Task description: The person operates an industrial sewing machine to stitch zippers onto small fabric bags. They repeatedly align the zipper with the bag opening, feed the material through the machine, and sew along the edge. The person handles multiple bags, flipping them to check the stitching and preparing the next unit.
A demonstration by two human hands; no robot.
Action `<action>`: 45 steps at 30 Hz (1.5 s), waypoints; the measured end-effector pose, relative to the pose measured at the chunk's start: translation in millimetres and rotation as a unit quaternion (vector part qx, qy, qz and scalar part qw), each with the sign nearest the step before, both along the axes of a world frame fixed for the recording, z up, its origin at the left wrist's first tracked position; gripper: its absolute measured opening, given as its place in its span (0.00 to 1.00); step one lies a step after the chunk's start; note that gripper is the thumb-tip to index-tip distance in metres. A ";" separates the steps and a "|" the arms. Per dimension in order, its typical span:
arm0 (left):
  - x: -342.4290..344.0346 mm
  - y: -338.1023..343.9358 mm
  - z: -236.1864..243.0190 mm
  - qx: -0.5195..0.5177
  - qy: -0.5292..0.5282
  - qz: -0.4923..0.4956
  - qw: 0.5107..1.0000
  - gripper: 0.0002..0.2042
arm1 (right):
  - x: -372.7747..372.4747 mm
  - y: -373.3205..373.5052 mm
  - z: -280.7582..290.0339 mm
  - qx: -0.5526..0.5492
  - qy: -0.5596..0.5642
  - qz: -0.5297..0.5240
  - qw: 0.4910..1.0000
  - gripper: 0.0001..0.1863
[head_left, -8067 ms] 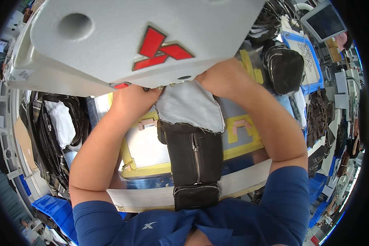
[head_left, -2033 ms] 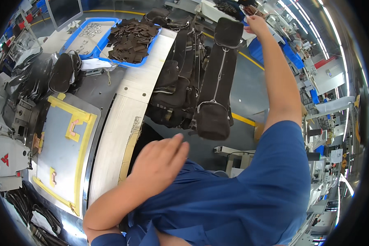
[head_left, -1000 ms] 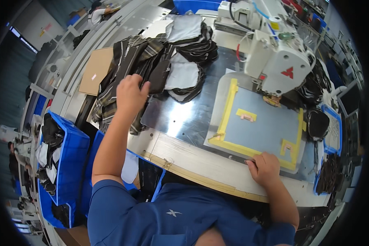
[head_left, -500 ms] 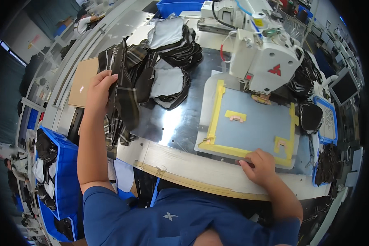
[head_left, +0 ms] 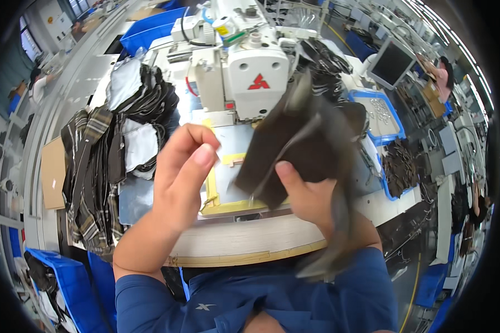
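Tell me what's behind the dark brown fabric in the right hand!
Behind the dark brown fabric, held by the right hand, is a yellow-taped plate below the industrial sewing machine. Some of the plate's left side shows; what the fabric covers can't be seen.

right hand [head_left: 311, 201] gripping dark fabric [head_left: 305, 147], left hand [head_left: 180, 169] loosely curled

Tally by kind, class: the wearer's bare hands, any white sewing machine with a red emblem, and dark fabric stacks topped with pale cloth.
Bare hands: 2 (left hand; right hand, gripping dark brown cloth)
White sewing machine with red emblem: 1
Pale-topped dark fabric stacks: 2
Total: 5
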State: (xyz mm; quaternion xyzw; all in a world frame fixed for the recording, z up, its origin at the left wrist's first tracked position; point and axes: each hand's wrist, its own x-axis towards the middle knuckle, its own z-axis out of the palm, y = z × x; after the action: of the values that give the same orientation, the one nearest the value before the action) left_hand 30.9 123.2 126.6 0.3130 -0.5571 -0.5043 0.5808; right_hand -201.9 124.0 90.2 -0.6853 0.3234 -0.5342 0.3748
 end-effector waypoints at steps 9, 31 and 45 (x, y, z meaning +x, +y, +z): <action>-35.4 -58.5 -64.4 0.224 0.075 -0.259 0.937 0.21 | -26.6 13.0 -32.4 0.317 -0.061 0.104 0.941 0.16; -38.5 -52.5 -59.0 0.113 -0.070 -0.177 0.975 0.15 | -52.0 -58.6 2.1 0.132 0.013 0.184 0.974 0.29; -45.8 -38.7 -55.5 -0.052 -0.232 -0.192 0.952 0.18 | -63.6 -61.5 0.9 0.291 0.009 0.162 0.943 0.21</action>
State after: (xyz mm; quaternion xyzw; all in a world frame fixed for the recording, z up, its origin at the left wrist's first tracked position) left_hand -14.9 84.5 71.1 0.2780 -0.7515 -0.4904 0.3428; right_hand -265.5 62.5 91.1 -0.5943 0.3530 -0.3428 0.6361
